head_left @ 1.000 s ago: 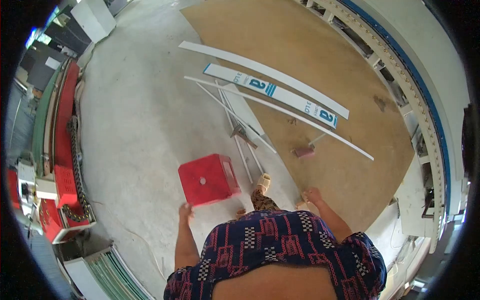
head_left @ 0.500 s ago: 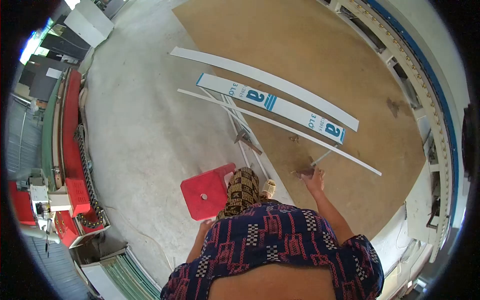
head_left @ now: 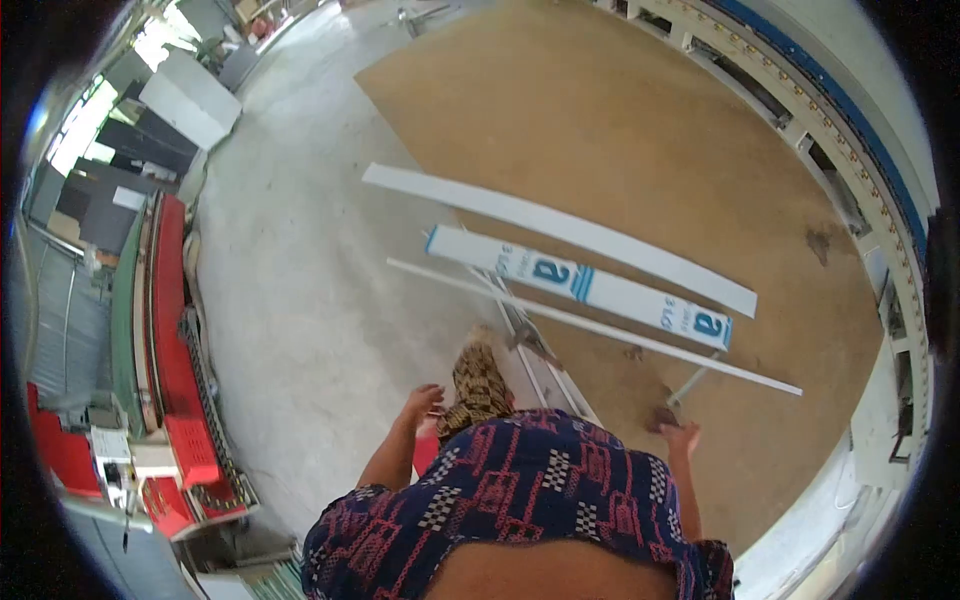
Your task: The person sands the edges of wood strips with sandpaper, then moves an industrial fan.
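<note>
My left hand (head_left: 426, 401) hangs in the air beside my patterned trouser leg, fingers loosely bent and apart, with nothing in it. On the other side, my right hand (head_left: 682, 438) is low, its fingers spread right beside a dark brown piece (head_left: 661, 418); I cannot tell whether it touches that piece. A thin pale bar (head_left: 692, 383) runs from there toward the strips. Ahead lie a narrow white strip (head_left: 600, 328), a wider white strip with blue lettering (head_left: 625, 300), and a plain white strip (head_left: 570, 227), roughly side by side.
A large brown board (head_left: 620, 130) covers the floor under the strips. A metal bracket-like piece (head_left: 532, 341) is near my leg. Part of a red stool (head_left: 425, 452) shows beside it. A long machine (head_left: 850, 190) borders the right; red equipment (head_left: 168, 300) stands left.
My view has shifted, so the strips and board appear lower and further right. My left hand has come up and forward from my side. My body now hides most of the red stool.
</note>
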{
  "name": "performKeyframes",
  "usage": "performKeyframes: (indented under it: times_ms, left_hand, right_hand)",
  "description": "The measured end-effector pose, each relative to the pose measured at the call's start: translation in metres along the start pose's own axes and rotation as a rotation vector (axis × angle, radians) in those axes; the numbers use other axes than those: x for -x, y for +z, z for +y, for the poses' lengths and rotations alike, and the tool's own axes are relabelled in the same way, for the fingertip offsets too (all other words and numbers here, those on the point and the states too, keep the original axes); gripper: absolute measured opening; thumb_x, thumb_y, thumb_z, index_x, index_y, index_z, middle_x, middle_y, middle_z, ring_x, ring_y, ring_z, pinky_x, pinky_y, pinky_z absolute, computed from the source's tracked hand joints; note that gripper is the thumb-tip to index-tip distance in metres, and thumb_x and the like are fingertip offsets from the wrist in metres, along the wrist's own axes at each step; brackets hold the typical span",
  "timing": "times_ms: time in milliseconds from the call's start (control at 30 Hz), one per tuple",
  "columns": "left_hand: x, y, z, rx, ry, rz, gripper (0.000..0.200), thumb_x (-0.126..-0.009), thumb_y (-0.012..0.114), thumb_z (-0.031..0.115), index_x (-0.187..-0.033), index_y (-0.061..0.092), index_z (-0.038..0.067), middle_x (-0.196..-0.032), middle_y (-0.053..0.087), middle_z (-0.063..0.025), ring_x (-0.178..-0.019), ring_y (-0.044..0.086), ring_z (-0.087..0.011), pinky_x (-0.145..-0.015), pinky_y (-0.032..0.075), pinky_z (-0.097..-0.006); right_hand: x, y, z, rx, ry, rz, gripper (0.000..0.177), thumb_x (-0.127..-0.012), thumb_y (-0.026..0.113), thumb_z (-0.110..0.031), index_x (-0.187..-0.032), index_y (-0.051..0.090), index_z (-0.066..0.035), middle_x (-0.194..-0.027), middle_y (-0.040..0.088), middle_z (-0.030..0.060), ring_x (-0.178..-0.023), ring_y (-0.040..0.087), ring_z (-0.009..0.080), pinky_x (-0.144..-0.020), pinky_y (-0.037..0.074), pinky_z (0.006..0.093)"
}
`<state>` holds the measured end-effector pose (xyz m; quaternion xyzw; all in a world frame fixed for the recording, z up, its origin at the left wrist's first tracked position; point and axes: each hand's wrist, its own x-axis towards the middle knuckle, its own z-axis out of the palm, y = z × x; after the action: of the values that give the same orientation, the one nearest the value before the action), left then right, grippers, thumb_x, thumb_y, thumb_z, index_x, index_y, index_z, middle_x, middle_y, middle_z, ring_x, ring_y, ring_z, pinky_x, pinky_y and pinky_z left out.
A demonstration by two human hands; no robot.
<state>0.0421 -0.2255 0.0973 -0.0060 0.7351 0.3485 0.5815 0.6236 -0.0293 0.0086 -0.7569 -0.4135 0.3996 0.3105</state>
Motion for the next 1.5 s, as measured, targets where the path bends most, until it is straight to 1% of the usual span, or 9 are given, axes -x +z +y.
performKeyframes:
  times_ms: [33, 167, 267, 367, 467, 567, 733, 1067, 1500]
  left_hand:
    - [-0.02, -0.002, 0.024, 0.054, 0.012, -0.02, 0.053, -0.079, 0.059, 0.035, -0.123, 0.041, 0.012, -0.099, 0.056, -0.0139, -0.075, 0.058, -0.0259, -0.063, 0.051, -0.041]
    - [-0.083, -0.017, 0.142, 0.04, 0.022, -0.147, 0.049, -0.081, 0.059, 0.035, -0.12, 0.045, 0.011, -0.106, 0.054, -0.0129, -0.085, 0.057, -0.0268, -0.065, 0.05, -0.0411]
    - [-0.166, -0.049, 0.173, 0.112, 0.165, -0.392, 0.054, -0.078, 0.061, 0.039, -0.118, 0.047, 0.006, -0.108, 0.054, -0.0136, -0.089, 0.057, -0.0289, -0.074, 0.049, -0.0454]
    - [-0.157, -0.018, 0.21, -0.041, 0.104, -0.352, 0.053, -0.079, 0.06, 0.042, -0.115, 0.05, 0.005, -0.104, 0.056, -0.0102, -0.088, 0.058, -0.0249, -0.074, 0.05, -0.0416]
    - [-0.179, 0.006, 0.189, -0.044, -0.007, -0.563, 0.051, -0.08, 0.058, 0.043, -0.112, 0.052, 0.004, -0.102, 0.057, -0.0089, -0.089, 0.058, -0.022, -0.073, 0.05, -0.038]
    - [-0.206, 0.051, 0.154, 0.085, 0.083, -0.687, 0.046, -0.08, 0.058, 0.043, -0.106, 0.052, 0.005, -0.095, 0.059, -0.007, -0.086, 0.059, -0.0214, -0.069, 0.05, -0.0366]
    - [-0.221, 0.081, 0.129, 0.336, 0.135, -0.723, 0.039, -0.083, 0.055, 0.039, -0.103, 0.053, 0.005, -0.088, 0.061, -0.0079, -0.083, 0.061, -0.0246, -0.067, 0.051, -0.0386]
    - [-0.228, 0.112, 0.13, 0.355, 0.365, -0.784, 0.036, -0.09, 0.044, 0.035, -0.104, 0.054, 0.004, -0.079, 0.062, -0.0084, -0.073, 0.063, -0.0235, -0.061, 0.053, -0.038]
    - [-0.111, 0.078, 0.123, 0.444, 0.811, -0.778, 0.03, -0.088, 0.048, 0.025, -0.104, 0.054, -0.001, -0.071, 0.059, -0.0071, -0.062, 0.058, -0.0176, -0.055, 0.052, -0.0349]
  right_hand:
    - [-0.002, 0.005, 0.009, -0.125, -0.018, 0.08, 0.047, -0.053, 0.074, -0.004, -0.09, 0.048, 0.008, -0.079, 0.055, 0.0153, -0.057, 0.056, 0.0235, -0.048, 0.048, 0.0327]
    - [0.042, 0.039, -0.072, 0.376, 0.101, 0.552, 0.041, -0.062, 0.066, -0.006, -0.097, 0.051, 0.01, -0.097, 0.053, 0.0246, -0.091, 0.054, 0.0343, -0.075, 0.045, 0.0392]
    - [0.067, 0.051, -0.091, 0.595, 0.151, 0.666, 0.038, -0.062, 0.067, -0.012, -0.092, 0.055, 0.009, -0.101, 0.051, 0.0264, -0.095, 0.051, 0.0375, -0.08, 0.042, 0.04]
    - [0.077, 0.054, -0.078, 0.556, 0.131, 0.6, 0.036, -0.062, 0.069, -0.017, -0.087, 0.058, 0.006, -0.097, 0.054, 0.0221, -0.088, 0.052, 0.0373, -0.077, 0.042, 0.0392]
    - [0.081, 0.066, -0.055, 0.603, 0.111, 0.669, 0.033, -0.061, 0.07, -0.018, -0.086, 0.06, 0.002, -0.086, 0.056, 0.0155, -0.078, 0.053, 0.0306, -0.072, 0.042, 0.0379]
    - [0.066, 0.074, -0.057, 0.349, -0.185, 0.605, 0.027, -0.062, 0.071, -0.014, -0.08, 0.059, 0.002, -0.076, 0.055, 0.0122, -0.07, 0.053, 0.024, -0.065, 0.043, 0.0364]
    - [0.073, 0.055, -0.06, 0.325, -0.026, 0.379, 0.022, -0.062, 0.07, -0.012, -0.074, 0.058, 0.002, -0.073, 0.056, 0.008, -0.065, 0.051, 0.0194, -0.059, 0.042, 0.0331]
    - [0.084, 0.082, -0.077, 0.576, -0.182, 0.422, 0.023, -0.06, 0.07, -0.011, -0.075, 0.056, -0.001, -0.083, 0.053, 0.0115, -0.075, 0.056, 0.0296, -0.067, 0.043, 0.0353]
    - [0.078, 0.07, -0.038, 0.523, -0.418, 0.437, 0.018, -0.063, 0.068, -0.016, -0.075, 0.063, -0.004, -0.088, 0.056, 0.014, -0.083, 0.056, 0.0334, -0.071, 0.046, 0.04]
